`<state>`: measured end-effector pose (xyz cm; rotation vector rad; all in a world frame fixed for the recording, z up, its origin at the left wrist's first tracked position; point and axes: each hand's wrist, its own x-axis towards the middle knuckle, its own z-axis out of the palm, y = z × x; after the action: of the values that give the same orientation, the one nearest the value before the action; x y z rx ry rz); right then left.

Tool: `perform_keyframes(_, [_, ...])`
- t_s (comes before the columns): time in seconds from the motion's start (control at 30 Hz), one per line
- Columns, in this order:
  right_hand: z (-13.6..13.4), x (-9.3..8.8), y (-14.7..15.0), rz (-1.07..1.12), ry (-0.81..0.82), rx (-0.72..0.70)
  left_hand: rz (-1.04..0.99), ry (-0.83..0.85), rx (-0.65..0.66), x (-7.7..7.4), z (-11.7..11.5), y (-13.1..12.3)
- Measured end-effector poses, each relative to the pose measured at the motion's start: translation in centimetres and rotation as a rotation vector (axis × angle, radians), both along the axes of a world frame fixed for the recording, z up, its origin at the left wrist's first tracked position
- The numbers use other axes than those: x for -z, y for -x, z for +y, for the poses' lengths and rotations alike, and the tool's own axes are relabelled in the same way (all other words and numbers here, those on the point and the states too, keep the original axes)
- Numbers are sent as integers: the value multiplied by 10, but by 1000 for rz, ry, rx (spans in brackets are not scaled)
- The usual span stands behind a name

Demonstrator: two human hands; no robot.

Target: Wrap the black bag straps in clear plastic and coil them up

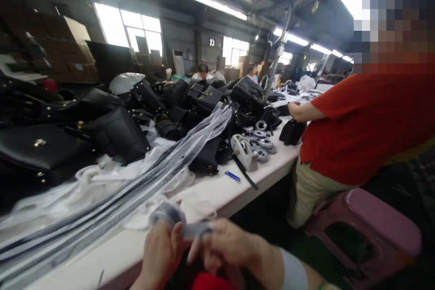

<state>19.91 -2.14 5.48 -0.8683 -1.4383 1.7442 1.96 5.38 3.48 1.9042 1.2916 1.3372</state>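
At the table's front edge, my left hand (160,250) is closed around a roll of greyish clear tape (166,214). A short strip of tape (195,230) stretches from the roll to my right hand (229,244), whose fingers pinch its free end. Both hands are somewhat blurred. Just beyond them, crumpled white wrapping (142,215) lies on the white table (112,253). Long dark straps in clear plastic sleeves (170,163) run diagonally across the table, left of and behind my hands.
Black handbags (118,133) are heaped along the table. A tape dispenser (244,152), several tape rolls (261,154), a black strap (246,174) and a blue pen-like tool (233,175) lie ahead. A co-worker in a red shirt (367,118) stands right, near a pink stool (380,217).
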Motion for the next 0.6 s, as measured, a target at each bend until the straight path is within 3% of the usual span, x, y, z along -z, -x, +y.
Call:
perform_keyframes(0.07, [8, 1, -13, 155, 72, 128, 392, -126, 134, 11, -20, -9])
perform_keyframes(0.2, [18, 17, -32, 255, 321, 183, 786, 67, 292, 0, -31, -17])
perform_keyframes(0.27, [17, 21, -34, 270, 459, 196, 844, 167, 343, -6, -28, -17])
perform_keyframes(0.37, [12, 19, -31, 278, 588, 202, 870, 183, 394, -7, -27, -12])
perform_keyframes(0.6, [1, 27, -22, 221, 594, 168, 723, 306, 522, 2, -37, 6])
